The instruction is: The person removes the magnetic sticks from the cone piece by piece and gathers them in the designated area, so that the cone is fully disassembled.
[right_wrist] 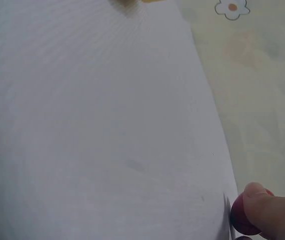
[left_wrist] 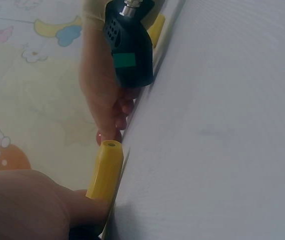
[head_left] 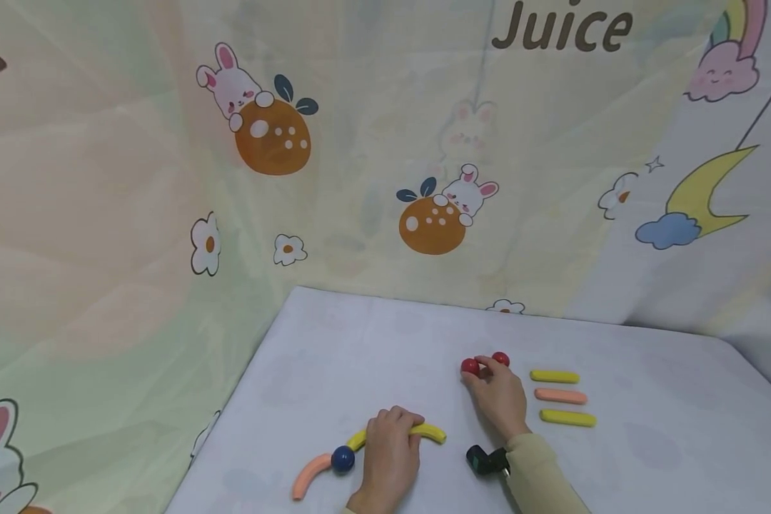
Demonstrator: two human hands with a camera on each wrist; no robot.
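My left hand [head_left: 390, 451] grips a yellow curved stick [head_left: 430, 432], whose middle is hidden under the fingers. More curved yellow [head_left: 356, 440] shows left of that hand, against a dark blue ball [head_left: 343, 459]. A pink curved stick [head_left: 310, 477] meets the ball's other side. In the left wrist view the yellow stick's end [left_wrist: 107, 165] points out past the hand. Farther back, my right hand [head_left: 502, 400] pinches a red ball [head_left: 470, 366]; the right wrist view shows the thumb on this red ball [right_wrist: 243, 216]. A second red ball [head_left: 500, 359] sits just behind the fingers.
Right of the right hand lie two straight yellow sticks [head_left: 568, 417] with a straight pink stick [head_left: 561, 396] between them. A black wrist camera [head_left: 485, 460] sits by the right sleeve. Behind the white table [head_left: 283, 378] hangs a printed cloth [head_left: 360, 143].
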